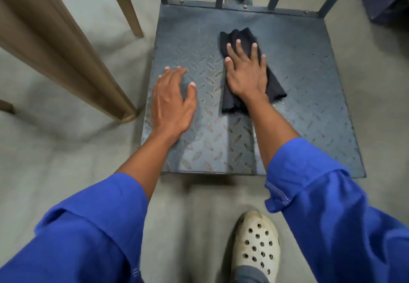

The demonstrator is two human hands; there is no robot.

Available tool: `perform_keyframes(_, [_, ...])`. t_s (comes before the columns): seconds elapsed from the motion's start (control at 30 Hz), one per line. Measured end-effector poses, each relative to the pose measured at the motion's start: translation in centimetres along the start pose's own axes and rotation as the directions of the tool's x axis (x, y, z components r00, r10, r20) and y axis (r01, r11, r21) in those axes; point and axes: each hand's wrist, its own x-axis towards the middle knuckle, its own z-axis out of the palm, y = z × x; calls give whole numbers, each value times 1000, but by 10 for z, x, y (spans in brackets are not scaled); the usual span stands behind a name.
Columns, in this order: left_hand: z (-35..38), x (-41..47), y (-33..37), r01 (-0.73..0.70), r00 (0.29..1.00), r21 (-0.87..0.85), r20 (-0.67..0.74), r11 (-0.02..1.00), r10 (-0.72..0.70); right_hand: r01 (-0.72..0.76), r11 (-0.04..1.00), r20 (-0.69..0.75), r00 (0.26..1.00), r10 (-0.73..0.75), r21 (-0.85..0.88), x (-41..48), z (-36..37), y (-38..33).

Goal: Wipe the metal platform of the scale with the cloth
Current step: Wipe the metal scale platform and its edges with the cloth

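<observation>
Cloth [247, 39] x1 on scale platform [298, 65], R hand [245, 74] flat pressing it, L hand [172, 101] spread, holding nothing

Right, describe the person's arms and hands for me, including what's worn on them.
Both arms wear loose, bright blue fabric sleeves, the left sleeve and right sleeve ending well short of the wrists, forearms bare. The right cuff shows pale lines of stitching. The left hand and right hand are bare: no gloves, rings or watch visible.
</observation>
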Motion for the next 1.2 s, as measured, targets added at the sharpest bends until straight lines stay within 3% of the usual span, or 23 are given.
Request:
perform_keyframes(0.1, [-6, 4, -3, 24, 999, -35, -39, 999, -25, 169, 985, 13, 986, -168, -24, -21, 12, -64])
perform_keyframes(0.23, [-7, 11, -5, 80, 996, -84, -32, 993, -83, 429, 877, 55, 902, -427, -216, -62, 42, -122])
perform_keyframes(0.4, [0, 20, -11, -32, 998, -60, 46, 998, 35, 482, 870, 106, 875, -472, -101, -54, 28, -99])
perform_keyframes(0.53, [12, 16, -22, -214, 972, 114, 128, 970, 199, 287, 958, 17, 958, -287, 4, -39, 11, -47])
perform_keyframes(0.6, [9, 16, -25, -143, 987, 93, 91, 985, 135, 118, 993, -26, 993, -118, 13, -27, 6, -16])
perform_keyframes(0.7, [-3, 21, -29, 22, 1000, -2, 0, 1000, -22, -120, 992, -90, 988, 122, 26, -18, 3, 17])
perform_keyframes(0.8, [-20, 20, -40, 27, 999, 8, 18, 1000, -28, -205, 978, -151, 967, 207, 28, -25, 10, 1])
perform_keyframes(0.87, [-31, 19, -48, -33, 995, 3, 90, 999, 32, -110, 993, -148, 982, 115, 39, -36, 17, -39])
perform_keyframes(0.93, [-38, 20, -51, -68, 988, -38, 135, 997, 72, 85, 995, -128, 989, -77, 57, -52, 26, -90])
perform_keyframes(1.03, [-42, 24, -50, -13, 988, -128, 149, 992, 32, 339, 940, -34, 941, -338, 47, -82, 42, -153])
perform_keyframes(1.2, [-45, 35, -65, 76, 973, -103, 224, 992, -52, 418, 887, -19, 906, -423, 197, -121, 44, -159])
